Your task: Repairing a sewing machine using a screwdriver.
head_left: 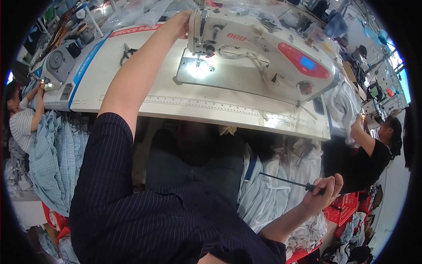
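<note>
A white sewing machine [259,37] with a red panel and a lit blue screen stands on the pale worktable. My left hand [178,25] reaches up to the far left end of its head and touches it there; the fingers are mostly hidden by the machine. The lamp lights the needle plate [211,69] below. Down at the right, away from the table, my right hand [324,192] is closed around the dark handle of a screwdriver [285,179]. Its long thin shaft points left. Beside my left forearm lies a pair of pliers [127,53] with dark handles.
A printed ruler strip [211,104] runs along the table's [246,119] front edge. Pale garments [268,189] hang below at the right, and checked blue cloth [57,158] at the left. One person works on each side. Red baskets [340,209] stand at the lower right.
</note>
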A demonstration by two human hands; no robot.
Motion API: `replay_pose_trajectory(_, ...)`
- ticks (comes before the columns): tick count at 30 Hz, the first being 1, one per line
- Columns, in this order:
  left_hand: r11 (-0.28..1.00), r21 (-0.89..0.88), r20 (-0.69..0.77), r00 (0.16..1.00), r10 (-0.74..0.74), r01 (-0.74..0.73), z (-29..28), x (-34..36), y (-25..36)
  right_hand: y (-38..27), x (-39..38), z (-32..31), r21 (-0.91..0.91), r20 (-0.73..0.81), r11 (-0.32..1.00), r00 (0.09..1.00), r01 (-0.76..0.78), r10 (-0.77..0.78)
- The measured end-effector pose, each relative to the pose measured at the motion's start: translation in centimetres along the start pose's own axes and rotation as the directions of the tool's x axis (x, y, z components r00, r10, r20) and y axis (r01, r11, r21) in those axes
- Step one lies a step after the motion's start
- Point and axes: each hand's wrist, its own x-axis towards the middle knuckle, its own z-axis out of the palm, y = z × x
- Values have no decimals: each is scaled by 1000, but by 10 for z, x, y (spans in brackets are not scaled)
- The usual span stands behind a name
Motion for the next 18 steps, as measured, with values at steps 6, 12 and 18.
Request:
replay_pose_trajectory(6, 971, 211, -111, 984, 140, -115, -13, 14, -9, -1, -1, -6, -8, 13, 1000, 1000, -2, 2)
replay_pose_trajectory(12, 559, 577, -355, 433, 829, -595, -72, -36, -55, 2, -2, -13, -24, 11, 1000, 1000, 2, -2)
replay_pose_trajectory(18, 567, 730, -478, 307, 823, -382, -155, -167, -133, 16, 10, 0, -16, 62, 1000, 998, -4, 5)
